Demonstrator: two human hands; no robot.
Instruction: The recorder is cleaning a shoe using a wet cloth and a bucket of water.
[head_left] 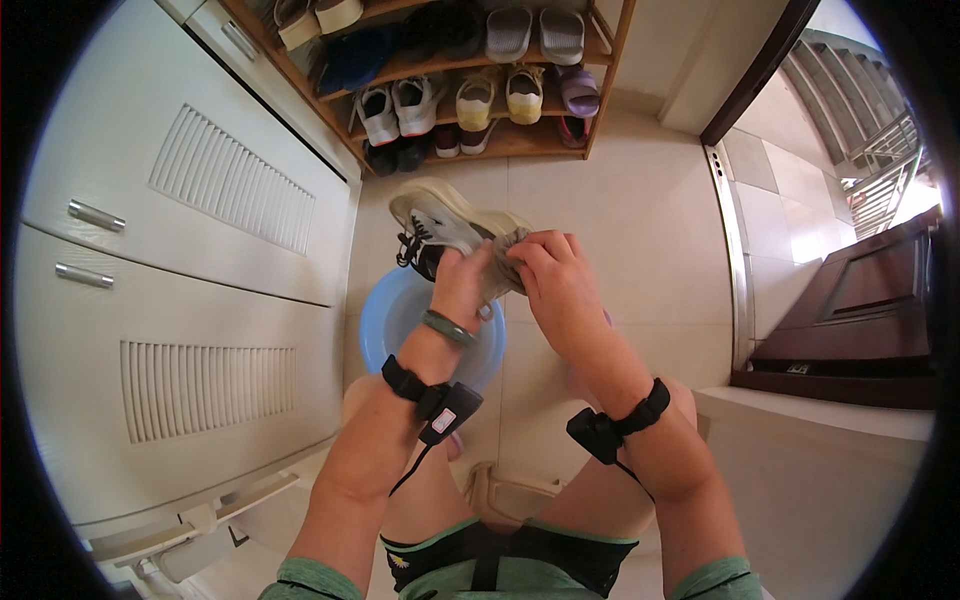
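A white and grey sneaker (440,222) with black laces lies tilted on its side above the blue basin (375,315), its pale sole turned away from me. My left hand (462,288) is closed around the near side of the shoe. At the shoe's right end, my right hand (556,275) has its fingers bent and pinched on a crumpled grey cloth (506,262). The cloth presses against the shoe and hangs down between my hands. What the basin holds is mostly hidden behind my left forearm.
A wooden shoe rack (545,143) with several pairs of shoes stands at the far side. White louvred cabinets (215,262) line the left. On the right, a dark wooden door (850,290) stands ajar beyond a metal threshold (732,250), with stairs behind it. A beige stool (483,492) shows between my legs.
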